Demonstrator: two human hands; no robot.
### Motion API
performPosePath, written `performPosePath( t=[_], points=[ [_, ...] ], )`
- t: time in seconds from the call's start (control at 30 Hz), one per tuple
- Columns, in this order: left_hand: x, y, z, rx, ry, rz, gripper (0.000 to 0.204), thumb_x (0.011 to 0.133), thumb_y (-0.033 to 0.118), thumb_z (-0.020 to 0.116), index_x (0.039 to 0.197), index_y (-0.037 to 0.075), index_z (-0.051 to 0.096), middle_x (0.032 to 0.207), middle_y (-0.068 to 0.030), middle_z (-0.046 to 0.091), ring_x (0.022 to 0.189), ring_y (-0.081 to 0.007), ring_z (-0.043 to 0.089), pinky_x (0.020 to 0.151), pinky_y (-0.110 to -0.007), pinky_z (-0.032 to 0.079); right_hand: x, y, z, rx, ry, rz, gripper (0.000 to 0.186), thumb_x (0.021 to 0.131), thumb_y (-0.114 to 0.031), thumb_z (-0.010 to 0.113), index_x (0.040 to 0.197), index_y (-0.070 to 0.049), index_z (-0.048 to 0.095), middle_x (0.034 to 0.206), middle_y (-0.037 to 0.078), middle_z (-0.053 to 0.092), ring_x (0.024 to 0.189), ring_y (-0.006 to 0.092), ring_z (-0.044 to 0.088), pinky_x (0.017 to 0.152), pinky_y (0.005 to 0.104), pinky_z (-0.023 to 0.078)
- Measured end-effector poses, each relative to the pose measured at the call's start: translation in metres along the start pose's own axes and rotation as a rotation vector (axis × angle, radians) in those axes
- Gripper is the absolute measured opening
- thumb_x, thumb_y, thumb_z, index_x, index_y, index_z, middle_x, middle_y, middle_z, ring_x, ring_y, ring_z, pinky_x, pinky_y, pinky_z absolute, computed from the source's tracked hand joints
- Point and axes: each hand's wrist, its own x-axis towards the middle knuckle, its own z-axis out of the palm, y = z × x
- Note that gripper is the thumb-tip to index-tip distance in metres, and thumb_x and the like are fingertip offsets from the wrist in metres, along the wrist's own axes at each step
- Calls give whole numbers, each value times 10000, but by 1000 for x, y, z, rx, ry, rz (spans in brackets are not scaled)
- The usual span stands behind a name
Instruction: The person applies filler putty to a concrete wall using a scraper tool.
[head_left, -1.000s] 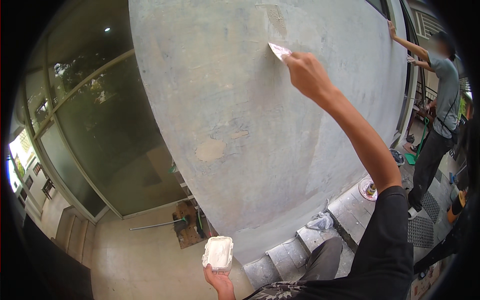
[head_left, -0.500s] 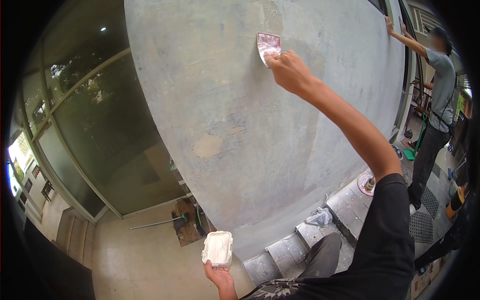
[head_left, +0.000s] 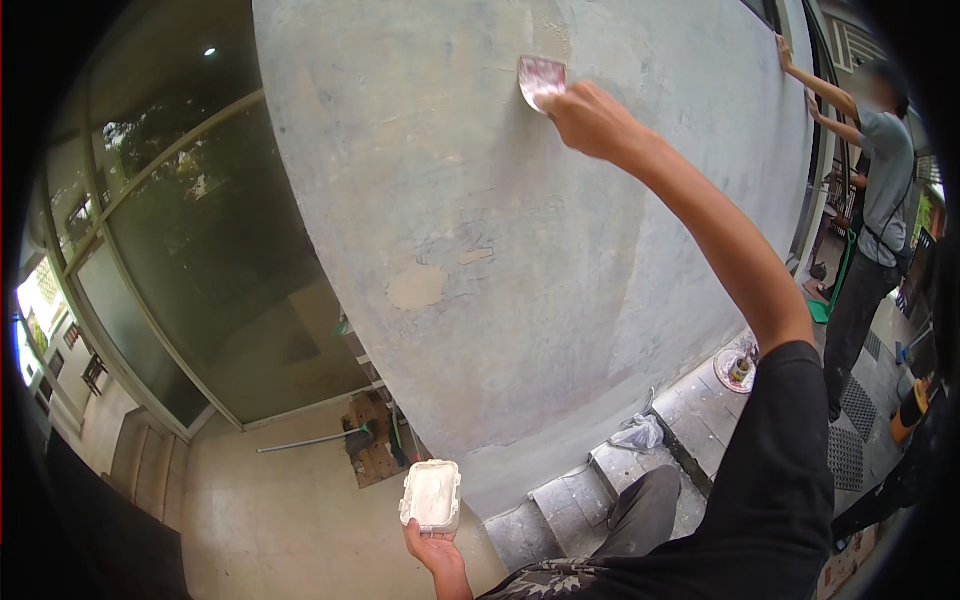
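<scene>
High on the pale grey wall [head_left: 500, 330], my right hand [head_left: 590, 118] grips a putty knife [head_left: 543, 78] with a wide blade smeared pinkish-white. The blade lies against or very close to the wall, just below a rough beige strip of filler [head_left: 549, 30]. Low down, my left hand [head_left: 435, 549] holds up a small white plastic tub [head_left: 432, 497], its fingers around the base. White paste coats the inside of the tub. Between the two hands the wall carries a beige patch [head_left: 416, 287] with cracked, flaking paint beside it.
Paint-spotted grey steps [head_left: 570, 505] run below the wall, with a clear plastic bag [head_left: 638, 434] and a round lid holding a can [head_left: 738, 370]. A broom [head_left: 315, 441] lies on the left floor near glass panels [head_left: 230, 250]. A person [head_left: 885, 180] stands at right, hands on the wall's edge.
My right hand and the putty knife have shifted slightly up and to the right. The tub in my left hand has barely moved. The person at right has lowered one hand.
</scene>
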Motion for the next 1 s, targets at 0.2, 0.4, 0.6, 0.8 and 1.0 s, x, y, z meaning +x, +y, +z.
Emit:
performPosePath(
  t=[0.2,0.4,0.6,0.8,1.0],
  points=[
    [-8,6,10,-10,40,3,583,887,331,508,1377,40,390,1346,-215,483,1183,-386,544,875,-508,530,8,35,-58,-73,219,-24,163,841,57,561,950,41,681,763,234,639,666,321,654,597,350,532],
    [-3,-3,8,-43,34,5,587,888,335,512,1383,46,382,1368,-208,464,1201,-384,530,894,-513,519,53,53,-15,-204,470,-104,150,829,71,559,951,47,643,668,139,648,624,248,651,579,329,531],
    [-7,-5,-1,-13,9,-23,712,861,452,551,1430,74,349,1432,-158,403,1286,-329,452,945,-503,466,-12,-9,21,44,213,-121,116,733,62,528,786,11,618,709,202,633,587,320,593,572,429,457],
    [-16,9,-9,72,-54,-40,579,908,401,477,1389,83,420,1384,-117,479,1250,-313,493,948,-474,477,-48,-16,-33,82,276,-3,232,787,80,569,979,15,681,758,156,665,663,276,542,681,376,439],
    [1,13,-5,152,-86,-111,508,940,369,441,1369,97,455,1332,-99,538,1214,-291,526,978,-454,459,-43,2,-64,21,297,38,117,842,4,615,928,18,694,784,167,676,666,258,596,633,363,476]
  ],
)
